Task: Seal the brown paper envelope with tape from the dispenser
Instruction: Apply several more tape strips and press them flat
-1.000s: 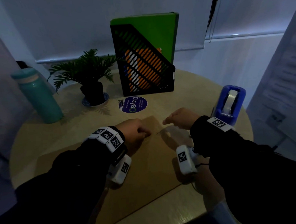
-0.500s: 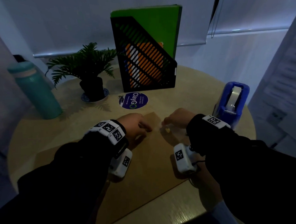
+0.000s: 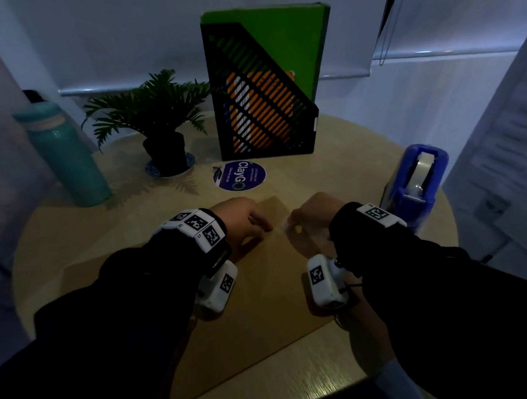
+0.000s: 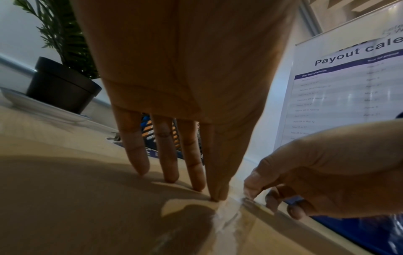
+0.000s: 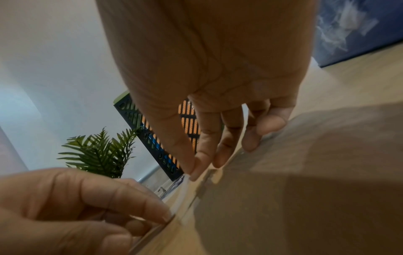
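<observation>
A round purple sticker (image 3: 239, 176) on the table, centre of the head view, reads "ClayGO"; its smaller lines are too small to read. In the left wrist view's upper right, a white poster (image 4: 340, 89) reads "Payout cale", cut off, above a blurred date table.

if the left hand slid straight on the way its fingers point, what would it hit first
Probably the right hand: the left hand points across the envelope at it, with only the tape between. Depth is unclear.
</observation>
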Motion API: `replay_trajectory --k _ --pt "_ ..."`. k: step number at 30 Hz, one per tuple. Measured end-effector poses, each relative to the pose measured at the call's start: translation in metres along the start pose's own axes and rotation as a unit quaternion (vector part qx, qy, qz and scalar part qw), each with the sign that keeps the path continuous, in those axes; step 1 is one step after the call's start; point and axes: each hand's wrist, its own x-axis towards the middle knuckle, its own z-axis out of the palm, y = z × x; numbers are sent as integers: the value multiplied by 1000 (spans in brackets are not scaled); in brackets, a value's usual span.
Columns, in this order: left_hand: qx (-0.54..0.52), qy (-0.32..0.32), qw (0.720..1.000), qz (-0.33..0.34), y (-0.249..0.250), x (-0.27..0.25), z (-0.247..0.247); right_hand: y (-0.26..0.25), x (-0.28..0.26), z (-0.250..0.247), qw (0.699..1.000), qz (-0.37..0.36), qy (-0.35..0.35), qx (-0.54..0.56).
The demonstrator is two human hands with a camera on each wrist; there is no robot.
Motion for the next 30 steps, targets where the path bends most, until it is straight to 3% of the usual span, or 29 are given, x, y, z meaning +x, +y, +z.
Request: replay_trajectory --k 30 --pt "-16 14 999 -25 -2 18 0 -3 -4 3 1000 5 16 -1"
